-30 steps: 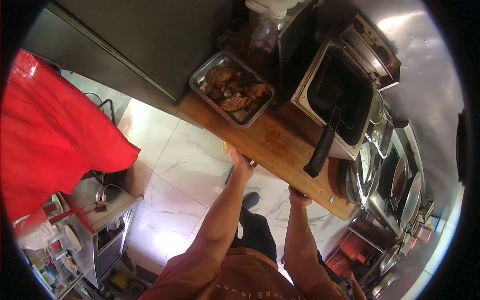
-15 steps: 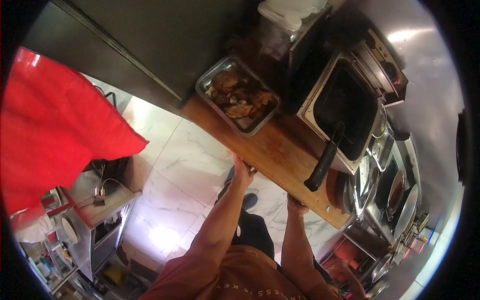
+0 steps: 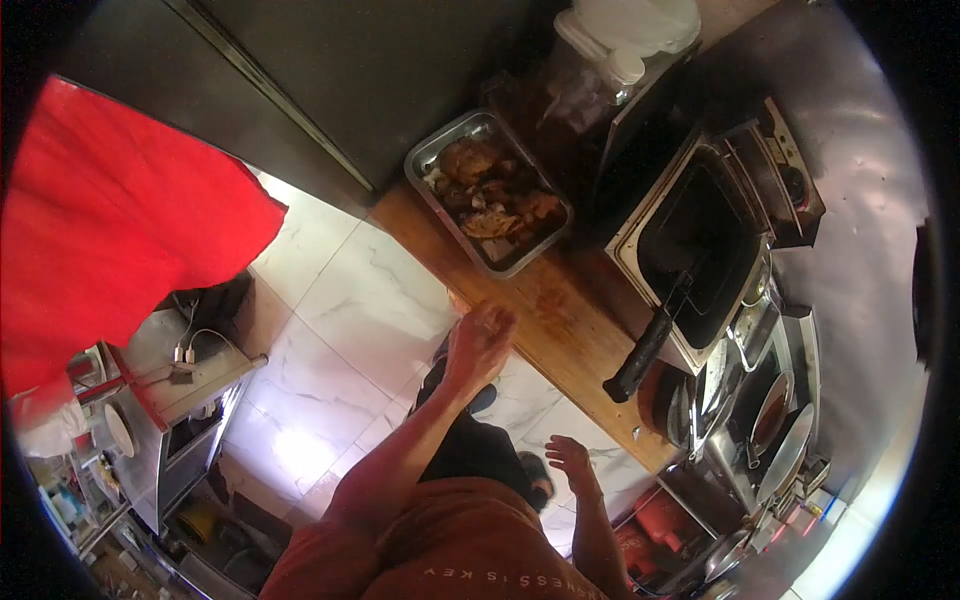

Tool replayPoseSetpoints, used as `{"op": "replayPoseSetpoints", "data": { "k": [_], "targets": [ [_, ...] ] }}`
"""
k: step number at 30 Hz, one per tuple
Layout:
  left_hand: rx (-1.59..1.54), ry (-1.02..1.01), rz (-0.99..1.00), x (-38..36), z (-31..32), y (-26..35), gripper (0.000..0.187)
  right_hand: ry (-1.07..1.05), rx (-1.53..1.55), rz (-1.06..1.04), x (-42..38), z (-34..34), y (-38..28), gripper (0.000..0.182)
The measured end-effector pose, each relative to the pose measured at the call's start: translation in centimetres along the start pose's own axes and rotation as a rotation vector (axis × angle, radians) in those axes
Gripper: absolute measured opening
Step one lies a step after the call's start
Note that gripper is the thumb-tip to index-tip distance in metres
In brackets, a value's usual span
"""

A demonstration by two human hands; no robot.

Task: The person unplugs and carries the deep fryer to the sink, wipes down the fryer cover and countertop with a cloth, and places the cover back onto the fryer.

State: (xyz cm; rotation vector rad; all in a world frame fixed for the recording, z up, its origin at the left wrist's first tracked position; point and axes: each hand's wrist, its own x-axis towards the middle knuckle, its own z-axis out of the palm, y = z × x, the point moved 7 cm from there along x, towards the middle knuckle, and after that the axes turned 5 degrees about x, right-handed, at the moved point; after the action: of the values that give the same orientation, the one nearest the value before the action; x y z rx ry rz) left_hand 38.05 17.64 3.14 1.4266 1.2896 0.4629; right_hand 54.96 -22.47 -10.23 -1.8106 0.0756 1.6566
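Note:
My left hand (image 3: 482,345) is at the front edge of the wooden counter (image 3: 590,360), its fingers curled in and the palm hidden; whether anything is inside I cannot make out. My right hand (image 3: 571,462) hangs over the floor, away from the counter edge, fingers apart and holding nothing. Beyond the left hand, a metal tray (image 3: 497,268) sits on the counter with browned cooked meat (image 3: 490,185) in it. To the right of the tray is a rectangular cooking appliance (image 3: 700,230), and a black-handled utensil (image 3: 640,355) lies across its near edge.
Several pans (image 3: 785,450) stand at the right beside the metal wall. White-lidded containers (image 3: 625,65) are at the back. A red cloth (image 3: 120,230) hangs at the left above a metal cabinet (image 3: 190,375). Marble-look tiles (image 3: 340,300) cover the floor.
My right hand has come off the counter's front edge and moved back toward my body, opening. My left hand has risen from under the edge, and its fingers are now curled.

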Motion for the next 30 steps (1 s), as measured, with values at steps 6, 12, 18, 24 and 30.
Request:
{"op": "replayPoseSetpoints", "data": {
  "k": [6, 12, 18, 24, 30],
  "targets": [
    [-0.201, 0.299, 0.392, 9.2, 1.6, 11.8, 0.04, -0.136, -0.27, -0.136, -8.7, 4.9, -10.0, 0.034],
    [0.008, 0.392, 0.505, 13.7, 4.1, 17.3, 0.035, -0.232, -0.384, -0.078, -14.0, 7.9, -16.1, 0.037],
    [0.16, 0.508, 0.793, 13.2, 5.6, 18.8, 0.024, -0.202, -0.327, -0.135, -14.5, 8.4, -19.4, 0.035],
    [0.247, 0.342, 0.909, 11.3, 7.2, 20.0, 0.021, -0.139, -0.477, -0.213, -14.0, 8.7, -20.8, 0.03],
    [0.251, 0.22, 0.964, 11.4, 8.3, 19.2, 0.025, 0.047, -0.487, -0.585, -17.0, 10.5, -32.9, 0.022]
  ]
}}
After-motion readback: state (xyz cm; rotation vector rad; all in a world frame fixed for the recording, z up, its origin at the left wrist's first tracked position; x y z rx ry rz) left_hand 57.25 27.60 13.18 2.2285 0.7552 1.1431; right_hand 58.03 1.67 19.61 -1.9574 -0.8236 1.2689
